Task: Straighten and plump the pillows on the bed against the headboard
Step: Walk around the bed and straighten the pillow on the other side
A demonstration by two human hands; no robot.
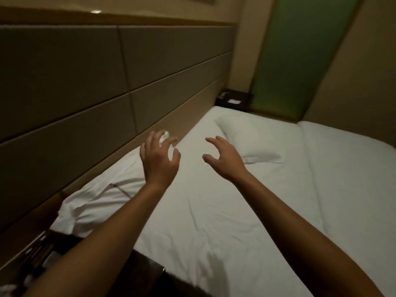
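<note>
**Both hands reach empty over a white bed with two pillows**

Two bare forearms stretch from the bottom of the frame toward the centre. The left hand point(159, 160) hangs with its fingers spread and curled, holding nothing, above the far end of the near pillow point(100, 198). The right hand point(222, 158) is likewise released, fingers hooked and apart, above the bare sheet of the bed point(214, 211) and just left of the far pillow point(248, 140). The two hands are near each other but do not touch, and whether either one touches the bedding below cannot be told.

The near pillow lies crumpled and creased at the lower left of the centre, along the base of the headboard point(85, 82), with one end beside a dark bedside table point(42, 251) in the lower left corner. The far pillow lies flat at the upper right of the centre, set apart from the headboard. The padded headboard fills the upper left of the frame in grey panels. A folded white duvet point(351, 189) covers the right part of the bed. A second dark nightstand point(233, 99) stands beyond the bed's far corner, next to a green panel point(300, 52) in the upper right.
</note>
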